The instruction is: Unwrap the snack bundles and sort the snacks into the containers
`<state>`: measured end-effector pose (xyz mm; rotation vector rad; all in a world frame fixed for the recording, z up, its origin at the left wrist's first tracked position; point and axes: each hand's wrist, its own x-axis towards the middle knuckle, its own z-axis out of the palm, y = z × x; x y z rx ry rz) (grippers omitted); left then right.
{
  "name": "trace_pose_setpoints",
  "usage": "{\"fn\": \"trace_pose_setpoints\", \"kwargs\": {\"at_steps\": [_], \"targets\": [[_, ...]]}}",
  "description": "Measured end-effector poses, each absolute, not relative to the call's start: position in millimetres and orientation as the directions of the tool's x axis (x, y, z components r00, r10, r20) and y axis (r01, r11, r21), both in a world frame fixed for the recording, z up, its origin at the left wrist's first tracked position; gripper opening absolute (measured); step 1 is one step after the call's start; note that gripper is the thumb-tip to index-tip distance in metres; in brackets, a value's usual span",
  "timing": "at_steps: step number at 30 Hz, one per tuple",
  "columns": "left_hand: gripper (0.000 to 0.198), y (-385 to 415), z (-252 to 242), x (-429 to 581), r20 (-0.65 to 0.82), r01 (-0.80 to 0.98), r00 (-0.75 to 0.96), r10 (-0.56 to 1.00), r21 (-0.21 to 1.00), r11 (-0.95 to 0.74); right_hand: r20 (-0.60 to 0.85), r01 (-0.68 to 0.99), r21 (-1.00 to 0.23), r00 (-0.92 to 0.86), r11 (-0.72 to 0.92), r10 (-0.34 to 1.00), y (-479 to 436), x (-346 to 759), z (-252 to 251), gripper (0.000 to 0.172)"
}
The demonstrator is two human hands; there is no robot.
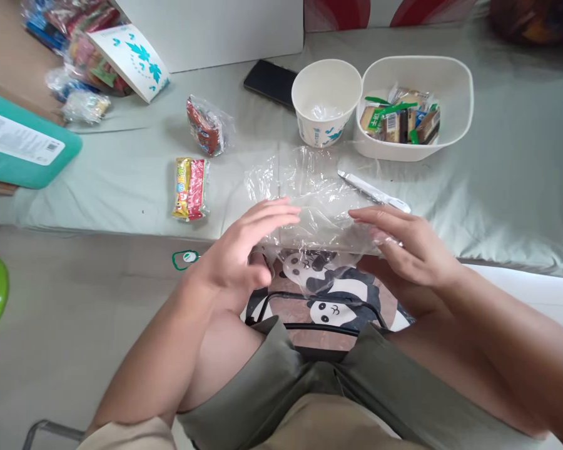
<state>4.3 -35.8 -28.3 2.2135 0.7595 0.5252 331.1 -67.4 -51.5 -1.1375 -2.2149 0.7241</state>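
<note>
A crumpled clear plastic bag [309, 212] lies spread over the bed-like surface's front edge, part of it hanging down between my knees. My left hand [241, 244] is open at its left side, fingers stretched out together and thumb apart. At the right side, my right hand [408, 247] has its index finger extended over the bag, and a bit of the plastic is caught by its thumb and lower fingers. Just beyond that hand lies a white utility knife [373, 190]. Left of the bag sits a yellow and red snack packet [190, 189].
Behind the bag stand a white paper tub [326, 94] and a white bin [460, 106] with several wrapped snacks. A black phone [269, 81], a brown-red packet [206, 128], a tipped paper tub [134, 62] with packets and a teal container [32, 140] lie further left.
</note>
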Motion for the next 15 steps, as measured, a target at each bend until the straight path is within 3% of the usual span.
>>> {"fn": "trace_pose_setpoints", "kwargs": {"at_steps": [4,7,9,12,15], "targets": [[0.115,-66.3,-30.7,13.1,-0.084,0.606,0.767,0.636,0.42,-0.676,0.108,0.608,-0.749,-0.281,0.264,0.954,-63.0,332.9,-47.5,0.039],[0.095,-78.7,-43.7,31.9,-0.087,0.635,0.766,0.637,0.258,-0.728,0.014,0.59,-0.799,-0.177,0.117,0.984,-57.3,331.2,-47.8,0.04],[0.069,-78.9,-52.8,42.0,0.037,0.615,0.768,0.639,0.235,-0.753,-0.019,0.569,-0.82,-0.136,0.062,0.991,-53.8,329.0,-48.4,0.04],[0.037,-70.7,-62.4,46.6,0.236,0.6,0.716,0.657,0.273,-0.752,0.023,0.572,-0.812,-0.161,0.112,0.987,-50.5,328.0,-48.9,0.039],[0.03,-59.2,-66.7,39.3,0.259,0.558,0.698,0.667,0.387,-0.734,0.089,0.529,-0.812,-0.307,0.247,0.948,-49.2,334.9,-48.3,0.04]]}}
